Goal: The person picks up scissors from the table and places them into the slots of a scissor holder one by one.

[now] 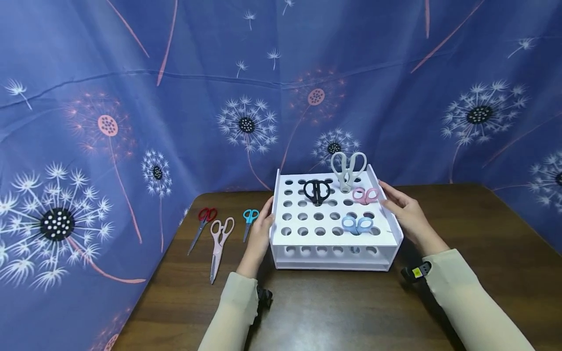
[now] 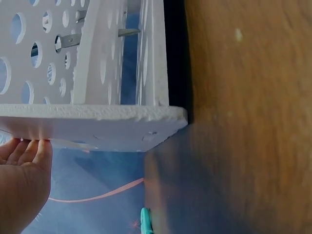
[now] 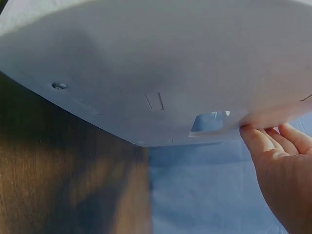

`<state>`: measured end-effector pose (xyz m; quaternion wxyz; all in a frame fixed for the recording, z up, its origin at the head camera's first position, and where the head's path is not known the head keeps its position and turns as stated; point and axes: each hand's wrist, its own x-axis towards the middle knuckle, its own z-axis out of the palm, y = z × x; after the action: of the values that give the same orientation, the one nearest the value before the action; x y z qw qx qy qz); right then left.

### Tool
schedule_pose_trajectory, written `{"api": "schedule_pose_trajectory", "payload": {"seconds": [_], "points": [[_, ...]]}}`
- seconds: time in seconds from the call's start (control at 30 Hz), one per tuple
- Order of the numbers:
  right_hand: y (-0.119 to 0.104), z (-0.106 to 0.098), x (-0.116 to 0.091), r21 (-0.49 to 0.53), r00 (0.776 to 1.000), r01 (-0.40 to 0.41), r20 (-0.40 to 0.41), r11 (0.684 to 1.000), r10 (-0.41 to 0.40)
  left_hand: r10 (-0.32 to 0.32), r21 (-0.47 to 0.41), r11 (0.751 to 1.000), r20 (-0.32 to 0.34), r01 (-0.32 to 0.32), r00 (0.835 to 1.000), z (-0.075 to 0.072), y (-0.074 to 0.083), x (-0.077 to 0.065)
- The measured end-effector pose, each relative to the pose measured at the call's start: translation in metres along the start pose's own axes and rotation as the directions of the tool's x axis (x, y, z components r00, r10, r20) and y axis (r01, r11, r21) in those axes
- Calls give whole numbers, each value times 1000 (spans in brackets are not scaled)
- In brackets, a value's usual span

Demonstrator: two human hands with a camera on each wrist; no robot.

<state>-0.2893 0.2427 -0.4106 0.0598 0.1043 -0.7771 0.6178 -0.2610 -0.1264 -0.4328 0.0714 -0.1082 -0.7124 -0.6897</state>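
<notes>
Spanning the white rack [image 1: 316, 241] from both sides in the head view, the person's hands leave it squarely between them on the wooden table [image 1: 329, 312]. With twelve o'clock toward the patterned cloth [image 1: 197, 146], the rack's long axis runs nine to three. Its nine o'clock wall meets the left hand [image 1: 260, 234], its three o'clock wall the right hand [image 1: 408, 214]; neither is nearer, since both touch. Black scissors [image 1: 317, 201], grey-white scissors [image 1: 346, 178], pink scissors [image 1: 366, 198] and blue scissors [image 1: 357, 228] stand in its holes, mostly toward the right hand. Loose at nine to ten o'clock from the rack lie teal scissors [image 1: 249, 223], pale pink scissors [image 1: 217, 249] and red scissors [image 1: 202, 225], the left hand nearer to them.

In the left wrist view, the left hand sits at eight o'clock, fingers extended together and fingertips against the side panel's [image 2: 92, 129] outer face; a metal blade [image 2: 70, 40] pokes through a hole.

In the right wrist view, the right hand is at four o'clock, fingers unclenched, resting against the opposite panel [image 3: 146, 68] beside a cut-out [image 3: 209, 123].
</notes>
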Motion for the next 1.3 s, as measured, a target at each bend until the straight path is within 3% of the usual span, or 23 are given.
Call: {"api": "schedule_pose_trajectory", "payload": {"seconds": [0.1,0.23,0.43,0.6,0.9,1.07,1.3], "points": [[2,-2,-5,-11,1000,-9,-9,1000,9,-21,0,1000,30,21,999,2,10,-4],[3,-2,-7,51,1000,2,-1,999,-2,-54,12,999,57,53,997,2,29,-11],[4,-2,-9,67,1000,-8,-10,998,9,-43,65,997,83,38,996,0,35,-10],[3,-1,-5,37,1000,-24,-12,999,24,-15,75,997,75,9,997,-2,35,-8],[0,2,-3,12,1000,-29,4,1000,29,44,56,997,67,-47,997,-10,12,1],[0,2,-3,37,1000,-22,2,999,22,71,54,996,98,-77,993,-12,15,1],[1,3,-2,105,1000,-14,1,994,14,30,108,993,83,-39,996,-13,24,2]]}}
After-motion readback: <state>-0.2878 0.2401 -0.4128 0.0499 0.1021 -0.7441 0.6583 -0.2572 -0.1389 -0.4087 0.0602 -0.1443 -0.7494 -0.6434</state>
